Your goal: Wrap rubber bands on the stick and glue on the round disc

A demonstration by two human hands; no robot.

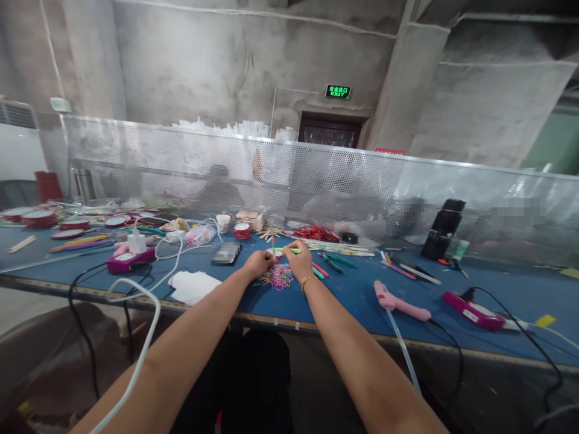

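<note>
My left hand (259, 264) is closed, its fingertips pinching a thin upright stick (273, 246) with red and green on it. My right hand (299, 260), also closed, grips a light green pen (293, 250). Its tip points left, toward the stick; whether the two touch is too small to tell. Under both hands lies a loose pile of small coloured rubber bands (279, 278). Beside my right hand, red and green pens (320, 271) rest on the blue table (357, 295).
Pliers (332, 264) lie right of my hands, then a pink glue gun (400, 303), a purple power strip (473, 310) and a black bottle (444, 229). Leftward are a phone (226, 254), white paper (194, 287) and a white cable (151, 337). A perforated metal screen (316, 175) stands behind.
</note>
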